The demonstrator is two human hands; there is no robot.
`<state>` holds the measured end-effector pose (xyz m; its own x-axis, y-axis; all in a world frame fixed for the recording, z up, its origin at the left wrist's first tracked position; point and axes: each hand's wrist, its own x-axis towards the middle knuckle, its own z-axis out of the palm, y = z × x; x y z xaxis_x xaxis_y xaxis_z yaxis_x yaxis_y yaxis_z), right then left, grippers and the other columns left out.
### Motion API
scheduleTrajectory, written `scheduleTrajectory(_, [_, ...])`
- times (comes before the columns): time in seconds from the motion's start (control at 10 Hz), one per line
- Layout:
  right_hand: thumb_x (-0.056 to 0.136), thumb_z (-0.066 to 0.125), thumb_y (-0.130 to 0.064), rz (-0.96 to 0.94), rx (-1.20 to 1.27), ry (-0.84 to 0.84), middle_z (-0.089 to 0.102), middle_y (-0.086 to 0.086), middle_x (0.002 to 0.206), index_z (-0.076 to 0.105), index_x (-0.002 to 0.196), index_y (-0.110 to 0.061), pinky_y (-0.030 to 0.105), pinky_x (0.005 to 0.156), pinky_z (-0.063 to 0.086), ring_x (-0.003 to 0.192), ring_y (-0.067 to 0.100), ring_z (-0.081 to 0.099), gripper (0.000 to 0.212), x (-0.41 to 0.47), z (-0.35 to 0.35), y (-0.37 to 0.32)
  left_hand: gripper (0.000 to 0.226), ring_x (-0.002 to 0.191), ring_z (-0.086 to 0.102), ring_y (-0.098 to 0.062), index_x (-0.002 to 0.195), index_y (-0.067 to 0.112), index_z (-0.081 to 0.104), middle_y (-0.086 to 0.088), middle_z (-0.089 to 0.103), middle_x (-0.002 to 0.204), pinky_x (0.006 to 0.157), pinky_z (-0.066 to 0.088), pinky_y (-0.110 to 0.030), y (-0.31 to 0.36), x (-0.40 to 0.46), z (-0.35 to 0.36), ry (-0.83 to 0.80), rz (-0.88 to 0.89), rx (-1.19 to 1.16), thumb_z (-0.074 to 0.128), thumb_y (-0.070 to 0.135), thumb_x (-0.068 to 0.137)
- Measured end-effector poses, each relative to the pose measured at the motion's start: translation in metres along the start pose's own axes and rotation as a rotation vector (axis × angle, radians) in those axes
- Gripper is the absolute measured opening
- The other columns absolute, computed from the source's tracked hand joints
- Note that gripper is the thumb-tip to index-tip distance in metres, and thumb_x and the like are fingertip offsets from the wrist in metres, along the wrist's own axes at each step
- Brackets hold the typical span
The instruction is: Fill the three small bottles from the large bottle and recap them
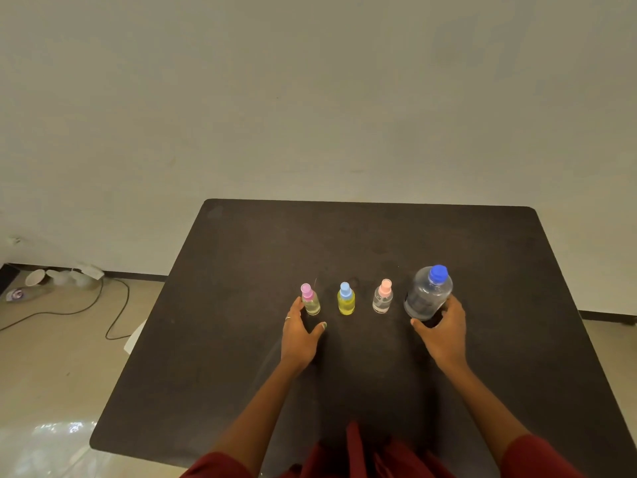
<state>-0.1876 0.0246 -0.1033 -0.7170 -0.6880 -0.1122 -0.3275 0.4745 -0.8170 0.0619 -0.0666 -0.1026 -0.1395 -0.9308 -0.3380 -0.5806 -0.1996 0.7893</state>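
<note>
On a dark surface (241, 339) set against a pale wall, we are watching a person in red sleeves readying four bottles that are standing upright in a row running left to right. At the right end, the large bottle (427, 294), clear and still wearing its blue cap (438, 273), is leaning slightly in the right hand (443, 332), whose fingers and thumb are curling round its lower body. To its left, just beside it, the small clear bottle with the pale pink cap (382, 298) is standing free; next along, the small yellow bottle with the light blue cap (346, 300) is standing free as well. At the left end, the small bottle with the magenta cap (310, 300) is sitting just ahead of the left hand (299, 334), whose fingers are reaching up along its left side while the thumb is spreading out to the right; we cannot tell whether the fingertips are touching it, and the hand is not closing round it.

We are judging that nothing is yet uncapped, so the filling is barely under way. Each hand is lying nearest its own end of the row, and the pour is likely turning on bringing the large bottle leftward toward whichever small one opens first.

Off the surface, a cable (103, 305) and some clutter (62, 279) are lying on the floor at left.
</note>
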Motion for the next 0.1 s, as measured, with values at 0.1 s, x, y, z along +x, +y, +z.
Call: scheduleTrajectory(0.1, [0.072,0.078,-0.013,0.217,-0.085,0.168,0.046,0.016,0.132,0.042,0.133,-0.007,0.052,0.102,0.035,0.123,0.033,0.042,0.070,-0.0144,0.0033,-0.0031,0.075,0.138,0.038,-0.023,0.148,0.012,0.030,-0.008,0.039,0.149,0.114,0.033,-0.039,-0.0011,-0.0094,0.0047,0.056,-0.012,-0.009,0.070,0.017,0.086])
